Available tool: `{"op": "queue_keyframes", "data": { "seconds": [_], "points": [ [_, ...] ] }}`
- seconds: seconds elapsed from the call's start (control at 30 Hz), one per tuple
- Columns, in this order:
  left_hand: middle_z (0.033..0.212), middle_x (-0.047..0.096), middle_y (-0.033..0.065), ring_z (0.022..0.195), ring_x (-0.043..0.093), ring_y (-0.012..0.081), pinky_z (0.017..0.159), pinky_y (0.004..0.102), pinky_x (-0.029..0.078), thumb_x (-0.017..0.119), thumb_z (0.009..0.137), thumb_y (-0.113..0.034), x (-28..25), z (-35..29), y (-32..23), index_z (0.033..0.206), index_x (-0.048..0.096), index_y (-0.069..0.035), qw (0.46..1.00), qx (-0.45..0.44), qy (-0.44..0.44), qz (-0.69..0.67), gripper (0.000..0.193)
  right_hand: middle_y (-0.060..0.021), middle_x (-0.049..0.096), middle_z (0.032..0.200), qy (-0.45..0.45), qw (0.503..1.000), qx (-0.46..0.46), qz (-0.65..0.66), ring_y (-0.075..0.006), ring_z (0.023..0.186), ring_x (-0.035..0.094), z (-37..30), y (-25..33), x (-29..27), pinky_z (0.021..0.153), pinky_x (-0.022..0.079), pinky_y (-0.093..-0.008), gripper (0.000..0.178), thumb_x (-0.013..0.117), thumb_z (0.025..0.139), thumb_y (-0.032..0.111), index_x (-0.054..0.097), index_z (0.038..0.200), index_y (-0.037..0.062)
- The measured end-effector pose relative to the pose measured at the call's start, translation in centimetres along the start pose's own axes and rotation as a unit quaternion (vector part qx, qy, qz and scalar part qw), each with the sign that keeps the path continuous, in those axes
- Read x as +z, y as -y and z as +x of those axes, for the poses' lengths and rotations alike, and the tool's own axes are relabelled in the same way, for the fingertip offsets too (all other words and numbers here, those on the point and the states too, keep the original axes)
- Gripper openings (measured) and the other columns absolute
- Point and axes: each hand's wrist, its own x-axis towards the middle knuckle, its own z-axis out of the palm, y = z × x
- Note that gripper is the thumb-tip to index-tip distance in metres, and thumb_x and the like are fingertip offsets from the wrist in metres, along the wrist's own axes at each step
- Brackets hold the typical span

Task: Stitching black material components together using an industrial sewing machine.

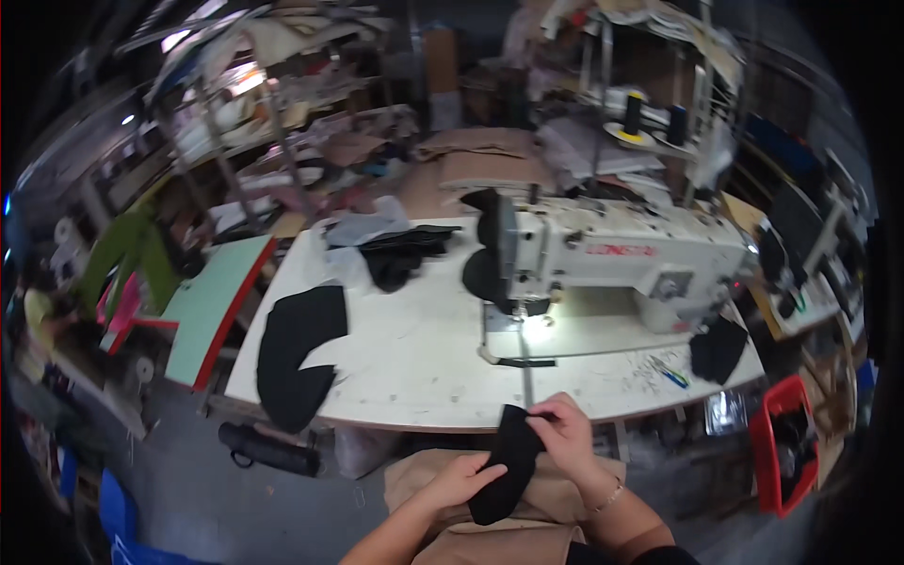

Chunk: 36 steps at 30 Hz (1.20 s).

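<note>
A small black fabric piece (pixel 508 461) is held between both hands over my lap, just below the table's front edge. My left hand (pixel 460 482) supports its lower part from the left. My right hand (pixel 565 433) pinches its upper end with the fingers. A white sewing machine (pixel 621 259) stands on the white table (pixel 414 358), its needle area lit by a small lamp (pixel 539 322) right above my hands. A narrow black strip (pixel 527 363) lies on the machine bed.
A large curved black fabric piece (pixel 297 353) lies at the table's left, a dark cloth pile (pixel 400 252) at the back. Another black piece (pixel 718 348) and blue-handled snips (pixel 670 374) sit right. A red bin (pixel 786 452) stands at right, a black roll (pixel 268 450) lies on the floor.
</note>
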Motion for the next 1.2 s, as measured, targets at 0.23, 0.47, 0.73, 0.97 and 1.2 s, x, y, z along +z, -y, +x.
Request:
{"op": "queue_keyframes", "data": {
  "seconds": [0.23, 0.47, 0.73, 0.97, 1.2],
  "points": [
    [0.101, 0.067, 0.0037, 0.089, 0.062, 0.0092, 0.080, 0.0253, 0.049, 0.059, 0.092, -0.015, -12.4, -2.0, -11.9, 0.117, 0.061, -0.001, 0.960, 0.096, -0.259, 0.043, 0.028, -0.0025, 0.063, 0.088, -0.108, 0.992, 0.053, 0.033, -0.0060, 0.077, 0.056, 0.9, -2.4, -5.7, 0.069, 0.046, -0.0198, 0.013, 0.064, 0.083, -0.004, 0.063, 0.095, -0.0003],
    [0.104, 0.066, 0.0095, 0.097, 0.063, 0.0300, 0.084, 0.0399, 0.051, 0.060, 0.080, -0.003, -27.4, 2.3, -13.0, 0.100, 0.068, -0.009, 0.741, 0.146, -0.412, 0.510, 0.022, -0.0036, 0.064, 0.088, -0.143, 0.982, 0.095, 0.085, -0.0075, 0.078, 0.058, 1.7, -4.1, -7.9, 0.072, 0.047, -0.0204, 0.018, 0.064, 0.082, -0.005, 0.061, 0.100, -0.0014],
    [0.135, 0.050, -0.0003, 0.124, 0.047, 0.0239, 0.092, 0.0400, 0.047, 0.052, 0.082, -0.007, -30.4, 6.4, -14.3, 0.102, 0.069, -0.025, 0.600, 0.005, -0.179, 0.780, 0.031, -0.0030, 0.063, 0.085, -0.148, 0.979, 0.127, 0.055, -0.0071, 0.077, 0.057, 2.2, -4.0, -7.9, 0.070, 0.047, -0.0203, 0.019, 0.064, 0.082, -0.004, 0.062, 0.100, -0.0021],
    [0.127, 0.059, -0.0034, 0.108, 0.059, 0.0240, 0.086, 0.0347, 0.051, 0.055, 0.079, -0.005, -31.5, 5.5, -13.7, 0.098, 0.070, -0.019, 0.630, 0.092, -0.195, 0.746, 0.028, -0.0009, 0.061, 0.081, -0.150, 0.980, 0.129, 0.007, -0.0057, 0.072, 0.054, 2.1, -5.3, -8.0, 0.066, 0.046, -0.0193, 0.019, 0.065, 0.081, -0.004, 0.062, 0.100, -0.0017],
    [0.121, 0.062, -0.0014, 0.105, 0.060, 0.0260, 0.083, 0.0364, 0.051, 0.065, 0.073, -0.007, -31.5, 3.2, -14.5, 0.081, 0.063, -0.010, 0.674, 0.170, -0.297, 0.655, 0.008, -0.0024, 0.063, 0.086, -0.150, 0.979, 0.135, 0.036, -0.0070, 0.076, 0.057, 1.9, -4.6, -8.1, 0.071, 0.048, -0.0204, 0.019, 0.064, 0.081, -0.005, 0.061, 0.100, -0.0012]
  ]
}}
